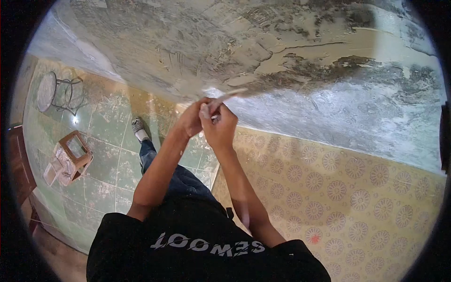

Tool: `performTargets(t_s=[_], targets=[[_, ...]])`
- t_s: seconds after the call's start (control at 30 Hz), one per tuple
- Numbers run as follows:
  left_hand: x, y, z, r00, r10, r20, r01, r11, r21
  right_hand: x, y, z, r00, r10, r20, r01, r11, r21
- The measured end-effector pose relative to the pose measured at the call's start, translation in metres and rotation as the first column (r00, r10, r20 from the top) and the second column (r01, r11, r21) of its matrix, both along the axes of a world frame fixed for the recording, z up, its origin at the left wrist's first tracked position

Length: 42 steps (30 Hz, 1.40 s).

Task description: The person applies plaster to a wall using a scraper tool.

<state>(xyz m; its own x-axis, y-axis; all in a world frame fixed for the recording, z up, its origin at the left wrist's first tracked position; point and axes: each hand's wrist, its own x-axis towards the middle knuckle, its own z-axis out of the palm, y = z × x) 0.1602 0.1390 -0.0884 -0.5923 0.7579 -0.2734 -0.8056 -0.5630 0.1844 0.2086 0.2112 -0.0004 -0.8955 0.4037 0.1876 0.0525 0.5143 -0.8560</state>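
My right hand is closed in front of the wall, fingers curled round what looks like a putty knife. Its pale, thin end points up and right, blurred and seen nearly edge-on. Pressed close against it, my left hand is also closed, its fingers bent around the same spot. What the left fingers grip is hidden. Pale smears mark the fingers. Behind both hands rises the wall, patchy grey and white, with a rough band of beige filler across its upper right.
A round stool lies tipped over at the far left. Below it stands a small splattered wooden frame or box on green tiles. Patterned yellow flooring covers the right side. My foot is near the wall.
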Motion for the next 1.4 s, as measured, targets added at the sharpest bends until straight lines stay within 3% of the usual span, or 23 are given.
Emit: performTargets(t_s=[0.07, 0.13, 0.2, 0.23, 0.33, 0.4, 0.47, 0.53, 0.6, 0.63, 0.7, 0.73, 0.83, 0.9, 1.0, 1.03, 1.07, 1.13, 1.23, 1.33, 1.4], targets=[[0.005, 0.01, 0.028, 1.0, -0.009, 0.004, 0.01, 0.994, -0.111, -0.001, 0.007, -0.005, 0.999, -0.027, -0.046, 0.028, 0.999, 0.016], [-0.012, 0.022, -0.015, 0.999, -0.025, -0.023, 0.024, 1.0, -0.02, -0.013, 0.02, -0.019, 0.998, -0.062, 0.019, 0.06, 0.995, 0.082], [-0.036, 0.023, -0.025, 0.995, 0.029, -0.095, 0.004, 0.944, 0.33, -0.035, 0.015, -0.003, 0.996, -0.056, 0.063, 0.048, 0.99, 0.134], [-0.042, 0.019, -0.019, 0.994, 0.057, -0.093, -0.051, 0.997, 0.065, -0.045, 0.014, -0.005, 0.999, -0.003, 0.047, -0.003, 0.993, 0.119], [-0.043, 0.006, -0.016, 0.986, 0.118, -0.121, -0.114, 0.993, 0.039, -0.052, 0.009, -0.01, 0.996, 0.056, 0.063, -0.062, 0.994, 0.094], [-0.025, -0.001, -0.028, 0.995, 0.079, -0.059, -0.073, 0.992, 0.101, -0.034, 0.002, -0.008, 0.995, 0.095, 0.033, -0.097, 0.994, 0.045], [0.0, -0.006, -0.036, 0.992, 0.062, -0.11, -0.033, 0.967, 0.253, -0.011, -0.004, -0.001, 0.995, 0.092, 0.048, -0.096, 0.992, 0.085], [0.015, -0.002, 0.014, 0.999, 0.017, -0.041, -0.022, 0.992, -0.128, 0.006, 0.002, -0.016, 0.997, -0.035, 0.068, 0.033, 0.999, 0.028], [0.009, 0.019, -0.001, 0.999, 0.005, 0.053, -0.001, 0.997, -0.075, 0.001, 0.008, -0.015, 0.992, -0.082, 0.093, 0.085, 0.996, -0.034], [-0.002, 0.026, -0.018, 0.999, 0.007, 0.053, -0.003, 0.997, -0.073, -0.01, 0.013, -0.013, 0.992, -0.072, 0.103, 0.069, 0.997, 0.031], [-0.026, 0.033, -0.046, 0.999, 0.041, -0.016, -0.04, 0.995, 0.096, -0.034, 0.015, -0.01, 0.993, -0.03, 0.111, 0.017, 0.993, 0.117], [-0.034, 0.024, -0.027, 0.997, 0.078, 0.03, -0.078, 0.997, 0.014, -0.044, 0.016, -0.013, 0.994, -0.026, 0.109, 0.013, 0.993, 0.118], [-0.037, 0.005, -0.016, 0.986, 0.152, 0.07, -0.152, 0.988, 0.005, -0.056, 0.009, -0.025, 0.989, 0.118, 0.086, -0.128, 0.985, 0.119], [-0.024, -0.005, -0.024, 0.991, 0.132, -0.017, -0.131, 0.989, 0.073, -0.04, 0.001, -0.018, 0.989, 0.117, 0.086, -0.124, 0.989, 0.084], [0.012, -0.007, -0.028, 0.998, 0.068, 0.015, -0.069, 0.983, 0.17, -0.004, -0.002, -0.012, 0.984, 0.095, 0.151, -0.11, 0.99, 0.092], [0.02, -0.001, -0.013, 0.998, 0.053, 0.019, -0.051, 0.995, -0.083, 0.004, -0.003, -0.012, 0.991, 0.019, 0.131, -0.027, 0.998, 0.061], [0.021, 0.008, -0.023, 0.996, 0.014, 0.088, -0.019, 0.998, 0.062, 0.009, -0.002, -0.014, 0.992, -0.058, 0.116, 0.056, 0.998, 0.027], [0.013, 0.031, -0.042, 0.999, -0.022, 0.047, 0.018, 0.996, 0.085, 0.0, 0.008, -0.024, 0.983, -0.108, 0.151, 0.114, 0.993, -0.033], [-0.018, 0.035, -0.041, 0.996, 0.002, 0.085, -0.015, 0.988, 0.156, -0.03, 0.017, -0.019, 0.991, -0.068, 0.114, 0.038, 0.969, 0.245], [-0.036, 0.011, -0.026, 0.993, 0.057, 0.1, -0.065, 0.995, 0.074, -0.052, 0.005, -0.024, 0.996, 0.023, 0.08, -0.037, 0.984, 0.174], [-0.029, -0.007, -0.026, 0.993, 0.062, 0.098, -0.075, 0.988, 0.135, -0.046, -0.012, -0.015, 0.992, 0.058, 0.114, -0.071, 0.991, 0.117]])
